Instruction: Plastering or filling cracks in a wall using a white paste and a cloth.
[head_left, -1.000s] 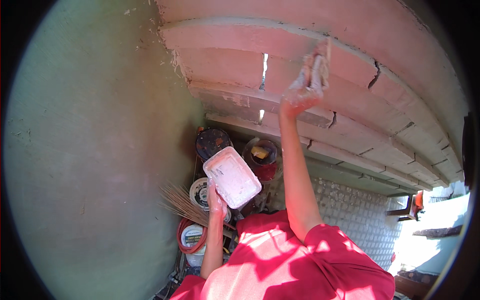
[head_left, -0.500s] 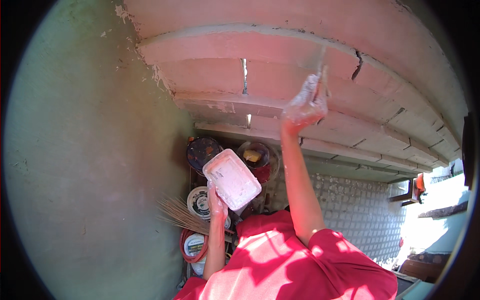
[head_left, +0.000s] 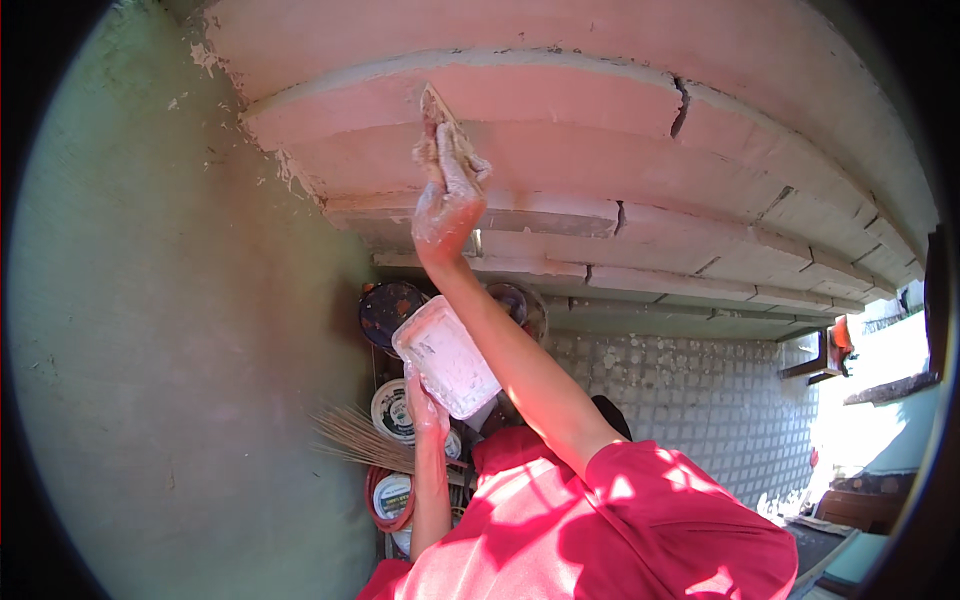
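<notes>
Right hand [head_left: 447,205]: raised at 12 o'clock, smeared with pale filler, fingers closed on the handle of a putty knife [head_left: 436,112].
Putty knife: blade tip pressed against the pink ceiling slab [head_left: 560,100], near its left end, just right of the ragged broken edge.
Left hand [head_left: 425,398]: lower, near centre, gripping the bottom corner of a white rectangular tub [head_left: 445,355] from below.
White rectangular tub: tilted, open face turned to the camera, its inside coated in whitish paste; it sits just left of the right forearm.
Ceiling slab: pink, stepped in curved bands running from 11 to 3 o'clock; dark cracks [head_left: 681,105] cut across it toward 1 o'clock, with more breaks in the lower bands.
Wall [head_left: 170,330]: pale green, rough plaster, filling the 9 o'clock side; flaked where it meets the slab at 11 o'clock.
Floor [head_left: 700,410]: small patterned tiles, seen far below at 4 o'clock, bright sun at the right rim.
Clutter below: round paint cans [head_left: 392,408] and lids stacked at 6 to 7 o'clock, a straw broom [head_left: 355,440] beside them.
Clothing: red shirt [head_left: 600,530] filling 5 o'clock.
</notes>
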